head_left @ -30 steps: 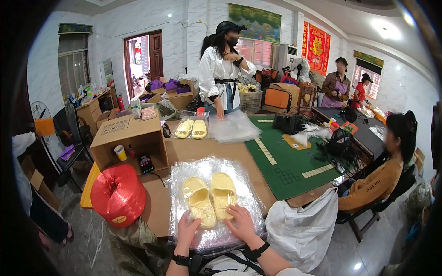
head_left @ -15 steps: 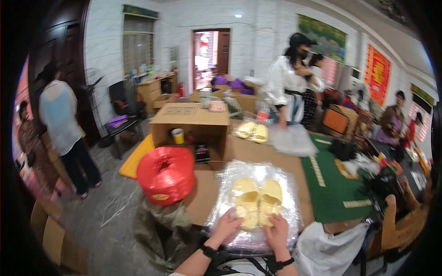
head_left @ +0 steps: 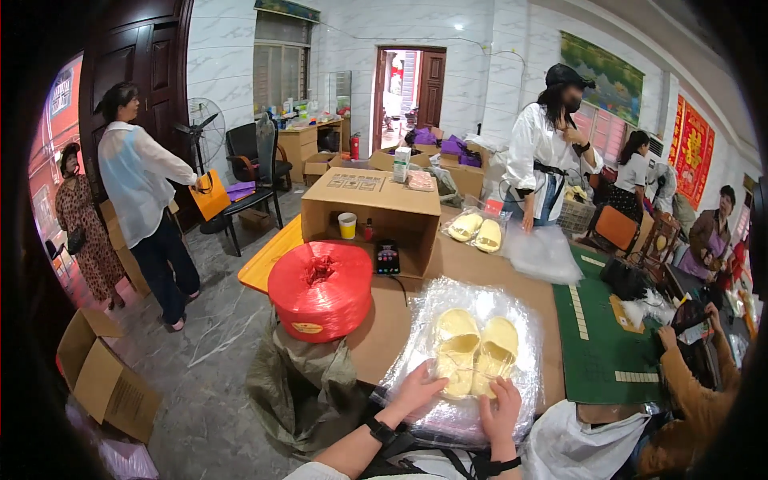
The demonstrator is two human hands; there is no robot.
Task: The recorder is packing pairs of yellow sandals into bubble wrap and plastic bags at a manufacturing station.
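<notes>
A pair of pale yellow slippers [head_left: 474, 352] lies side by side, toes away from me, on a stack of clear plastic bags [head_left: 524, 316] at the table's near edge. My left hand [head_left: 418, 390] has its fingers closed at the near end of the left slipper. At the right slipper's near end, the fingers of my right hand [head_left: 499, 406] grip its edge. Shiny film shows around the slippers; whether they lie inside a bag or on top is unclear.
A big red roll of plastic twine [head_left: 320, 300] stands left, beside an open cardboard box [head_left: 372, 196] with a yellow cup. More bagged yellow slippers [head_left: 476, 230] lie farther back. A green mat [head_left: 596, 328] is at right. Several people stand or sit around the room.
My view has swung left, so everything sits farther right in the picture. Both hands stay at the slippers. A person at left has turned and holds an orange bag.
</notes>
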